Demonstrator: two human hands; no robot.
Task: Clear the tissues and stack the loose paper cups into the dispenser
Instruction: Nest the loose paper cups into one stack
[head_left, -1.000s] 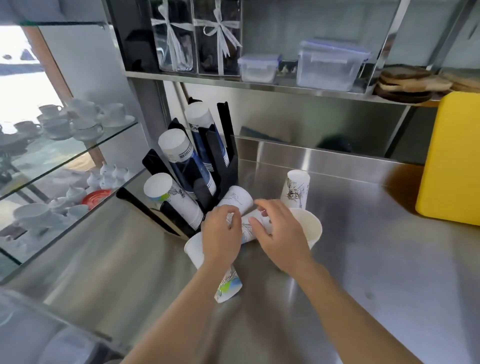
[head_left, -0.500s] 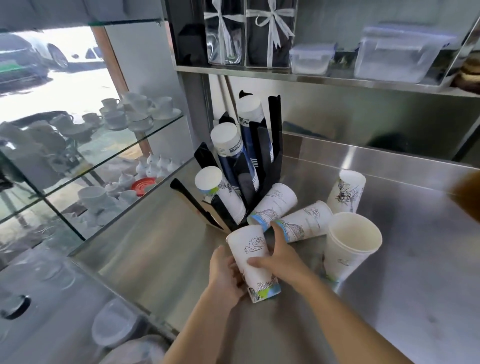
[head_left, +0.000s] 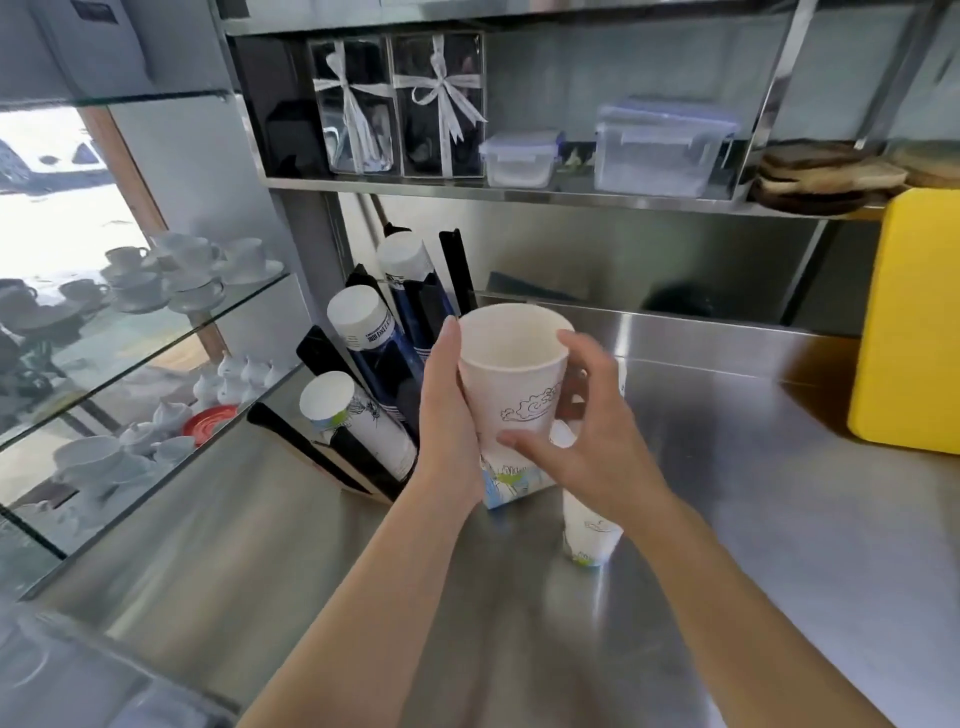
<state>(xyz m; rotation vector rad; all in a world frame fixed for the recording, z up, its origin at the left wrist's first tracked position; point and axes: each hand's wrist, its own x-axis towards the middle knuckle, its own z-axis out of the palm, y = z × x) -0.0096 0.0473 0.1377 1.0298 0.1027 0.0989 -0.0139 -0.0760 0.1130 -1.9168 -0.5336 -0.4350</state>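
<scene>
We are looking down over a steel counter (head_left: 779, 519) whose near stretch is lying bare, giving our forearms free room. Our left hand (head_left: 447, 410) is wrapping the side of a white paper cup (head_left: 511, 379), holding it upright above the counter, mouth open upward. Our right hand (head_left: 587, 441) is spreading loosely against the cup's other side, fingers apart, only brushing it. Beneath it a second cup (head_left: 589, 535) is standing on the counter, partly hidden by that hand. Just left, the black dispenser (head_left: 358, 452) is leaning its stacks of cups toward us, close beside the left hand. Farther right, a yellow box (head_left: 914, 322) is crowding the counter's edge. Behind, the shelf (head_left: 519, 193) is carrying plastic containers (head_left: 660, 145).
</scene>
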